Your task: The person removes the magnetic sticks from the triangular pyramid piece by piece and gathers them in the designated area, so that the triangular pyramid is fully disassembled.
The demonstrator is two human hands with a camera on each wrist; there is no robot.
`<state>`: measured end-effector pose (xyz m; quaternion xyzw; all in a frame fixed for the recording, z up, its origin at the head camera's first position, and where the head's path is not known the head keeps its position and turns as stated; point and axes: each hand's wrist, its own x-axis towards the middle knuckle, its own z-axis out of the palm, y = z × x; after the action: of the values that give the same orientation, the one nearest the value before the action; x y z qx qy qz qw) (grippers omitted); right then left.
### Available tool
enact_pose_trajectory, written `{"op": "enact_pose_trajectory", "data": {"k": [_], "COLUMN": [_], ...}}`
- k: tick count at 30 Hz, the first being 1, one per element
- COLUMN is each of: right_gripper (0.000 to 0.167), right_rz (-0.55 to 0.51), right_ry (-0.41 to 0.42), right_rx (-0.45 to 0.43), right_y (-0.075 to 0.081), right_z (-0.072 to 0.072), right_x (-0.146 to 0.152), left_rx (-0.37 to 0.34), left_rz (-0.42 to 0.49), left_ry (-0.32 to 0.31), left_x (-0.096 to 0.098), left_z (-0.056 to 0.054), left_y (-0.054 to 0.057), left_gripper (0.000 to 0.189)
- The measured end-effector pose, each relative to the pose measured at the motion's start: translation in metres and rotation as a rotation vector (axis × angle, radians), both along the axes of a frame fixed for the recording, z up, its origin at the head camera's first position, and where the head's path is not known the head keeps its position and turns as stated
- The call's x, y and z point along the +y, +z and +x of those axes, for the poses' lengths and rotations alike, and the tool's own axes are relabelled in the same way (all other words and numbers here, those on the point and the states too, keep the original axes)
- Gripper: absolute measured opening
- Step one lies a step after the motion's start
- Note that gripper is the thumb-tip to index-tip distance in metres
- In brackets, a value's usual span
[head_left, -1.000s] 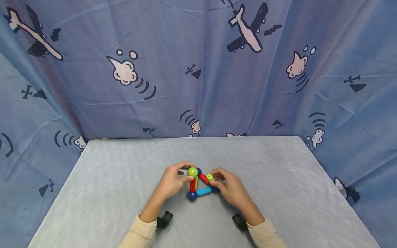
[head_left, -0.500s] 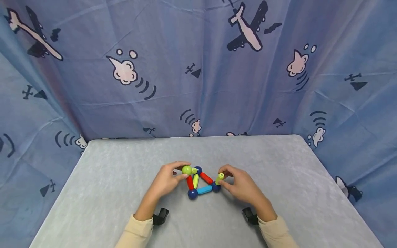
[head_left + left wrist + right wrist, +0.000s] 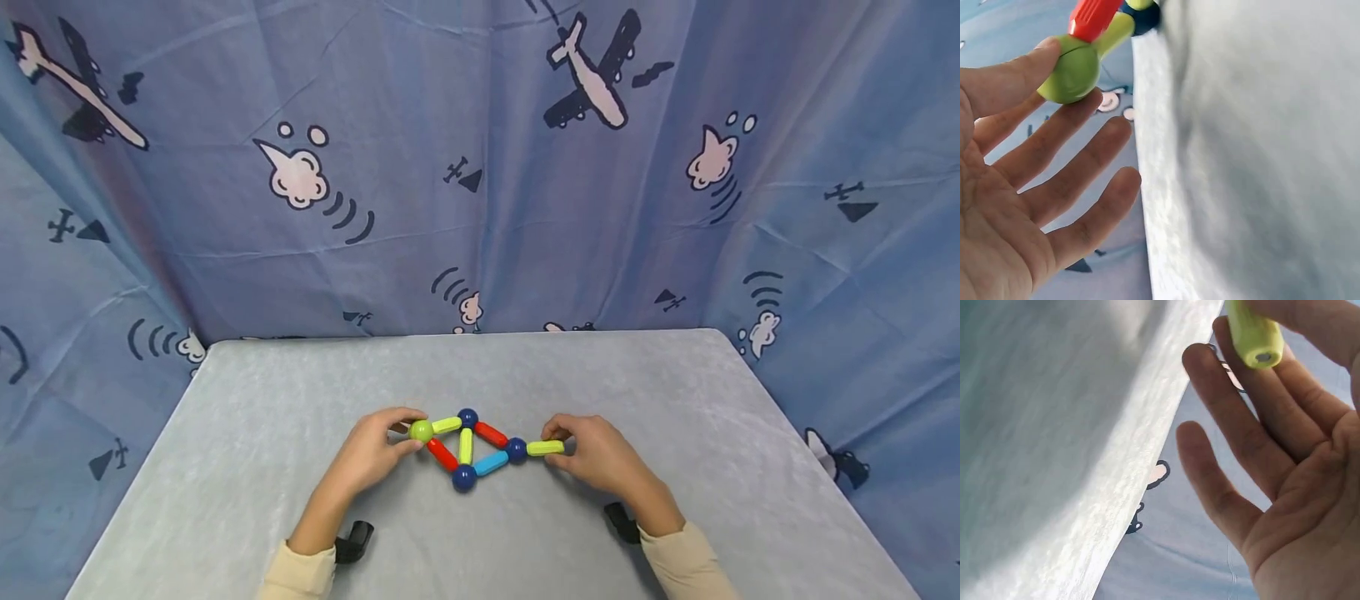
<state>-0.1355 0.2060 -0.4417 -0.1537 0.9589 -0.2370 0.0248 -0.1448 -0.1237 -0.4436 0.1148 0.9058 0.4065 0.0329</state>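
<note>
A flat figure of magnetic rods and balls spans the space between both hands in the head view. My left hand [image 3: 375,450] pinches the lime-green ball [image 3: 1072,72] at its left corner between thumb and fingers. From that ball run a red rod [image 3: 442,454] and a yellow-green rod [image 3: 447,425], each ending at a dark blue ball. A second yellow-green rod [image 3: 467,447] joins those two blue balls. On the right, a red rod [image 3: 491,434] and a light blue rod [image 3: 492,463] meet at another blue ball [image 3: 516,450]. My right hand [image 3: 600,454] pinches the yellow-green rod [image 3: 1257,340] sticking out from it.
The figure is over a pale grey table [image 3: 300,375]. Behind and beside the table hangs a blue curtain [image 3: 412,167] printed with planes and clouds. A dark camera is strapped at each wrist.
The hands have moved apart. The lime ball has swung down and left, spreading the folded figure flat. The right-hand rod, upright before, has tipped over to point right.
</note>
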Motion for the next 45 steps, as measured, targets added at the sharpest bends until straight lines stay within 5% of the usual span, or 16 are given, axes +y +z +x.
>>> {"op": "enact_pose_trajectory", "data": {"k": [14,26,35,45], "right_gripper": [0.024,0.035,0.029,0.023], "right_rz": [0.097,0.075,0.05,0.066], "right_ry": [0.094,0.185,0.291,0.508], "right_rx": [0.033,0.068,0.023,0.046], "right_y": [-0.012,-0.007,0.026,0.022], "right_z": [-0.014,-0.013,-0.028,-0.053], "right_x": [0.002,0.003,-0.041,-0.1], "left_rx": [0.021,-0.029,0.018,0.026], "left_rz": [-0.192,-0.189,-0.216,-0.235], "left_ry": [0.028,-0.007,0.03,0.077], "left_x": [-0.008,-0.002,0.002,-0.002], "left_z": [0.001,0.004,0.003,0.002], "left_y": [-0.015,-0.019,-0.02,-0.019], "left_gripper": [0.028,0.033,0.026,0.025]}}
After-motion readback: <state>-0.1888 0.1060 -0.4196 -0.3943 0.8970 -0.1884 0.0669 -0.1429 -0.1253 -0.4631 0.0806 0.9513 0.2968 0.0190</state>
